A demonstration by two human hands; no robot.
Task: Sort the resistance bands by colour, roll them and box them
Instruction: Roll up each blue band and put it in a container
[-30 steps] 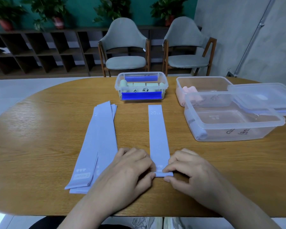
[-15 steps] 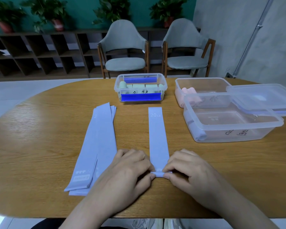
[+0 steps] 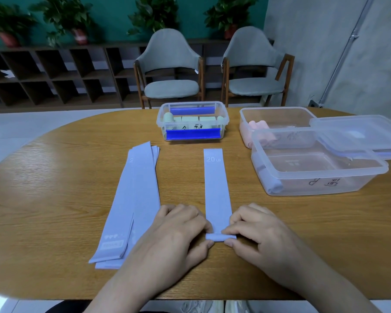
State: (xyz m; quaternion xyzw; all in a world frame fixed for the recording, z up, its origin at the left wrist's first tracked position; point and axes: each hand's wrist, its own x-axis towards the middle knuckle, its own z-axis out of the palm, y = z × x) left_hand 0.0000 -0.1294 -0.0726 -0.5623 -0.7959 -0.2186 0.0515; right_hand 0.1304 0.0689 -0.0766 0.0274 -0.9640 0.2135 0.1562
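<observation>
1. Lavender band lies flat, lengthwise toward the far edge of the bench, "20 LB" end farthest from me. Near end is turned into a small tight roll, close to the near edge.
2. Left hand pinches the roll's left end, thumb below, fingers curled over the top. Right hand mirrors it on the right end. Both clamped on the roll, one at each side, knuckles up, wrists low to the bench.
3. My reading: gripping both ends keeps the roll square to the strip, so it winds straight.
4. Stack of lavender bands waits flat just left of the left hand, likely already sorted and queued.
5. Near clear box, right side, holds one lavender roll in its left end, presumably this band's destination. Pink rolls sit in the box behind it; green rolls in the small box at the far edge.
6. Rolling barely begun.
</observation>
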